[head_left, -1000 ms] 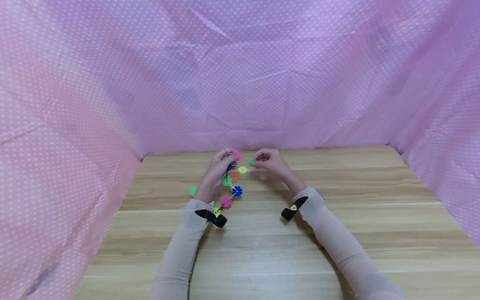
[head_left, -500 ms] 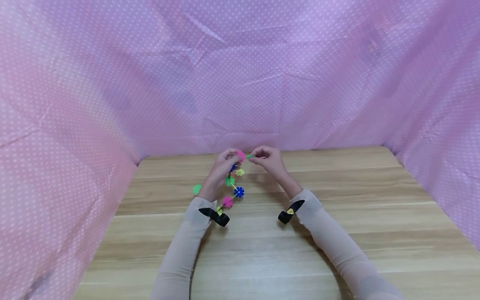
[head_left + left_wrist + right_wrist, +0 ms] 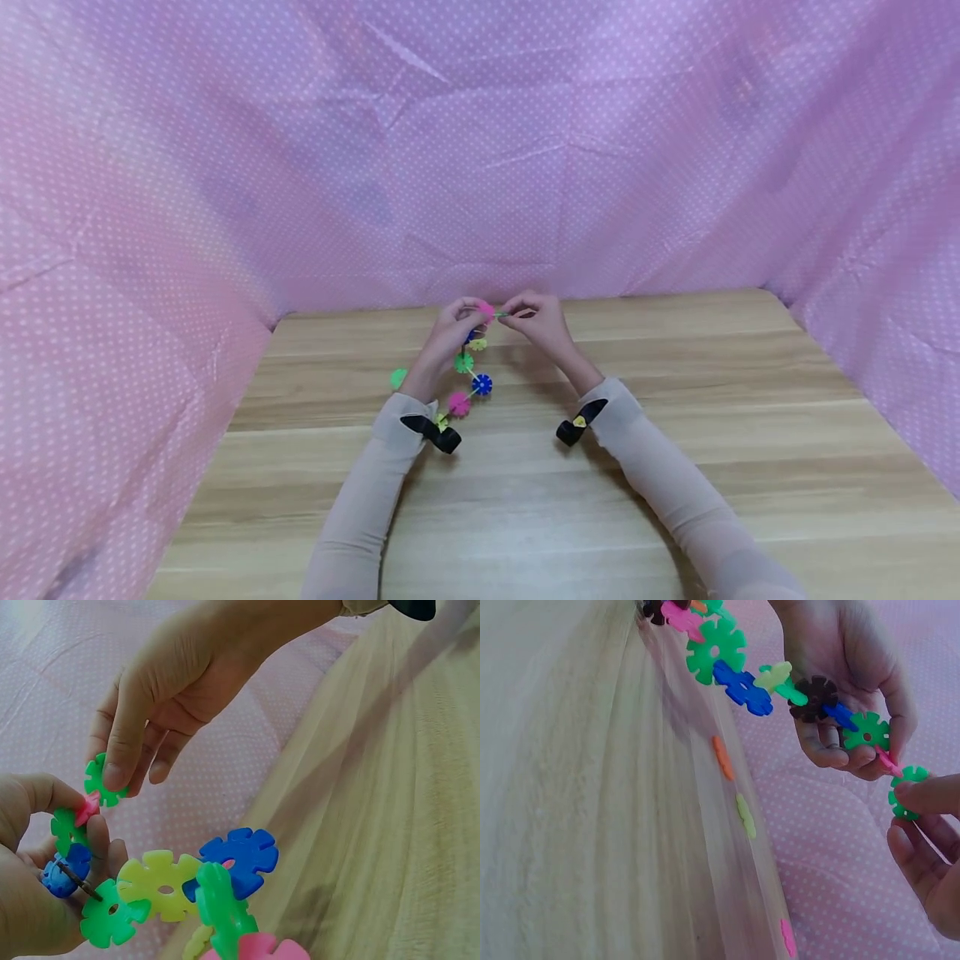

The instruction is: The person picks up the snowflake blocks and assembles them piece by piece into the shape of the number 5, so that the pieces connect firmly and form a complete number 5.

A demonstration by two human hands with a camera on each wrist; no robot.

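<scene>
My left hand [image 3: 452,332] grips the end of a chain of notched plastic snowflake discs, with a pink disc [image 3: 887,760] at its tip. Thumb and fingers of my right hand [image 3: 542,325] pinch a green snowflake disc [image 3: 99,780], whose edge meets that pink disc. From the left hand the chain runs back toward the wrist through a brown disc [image 3: 815,699], a blue disc [image 3: 482,384] and a lower pink disc [image 3: 459,405]. My left palm and fingers hide part of it in the head view.
On the wooden table [image 3: 600,500] lie a loose orange disc [image 3: 722,757], a yellow disc [image 3: 745,816] and another pink disc [image 3: 787,937]. Left of the left wrist is a light green disc [image 3: 398,379]. A pink dotted cloth [image 3: 480,167] surrounds the table's back and sides.
The right hand has brought its green disc leftward to the pink disc at the chain's end, turning it edge-on. The left hand and chain have shifted slightly right.
</scene>
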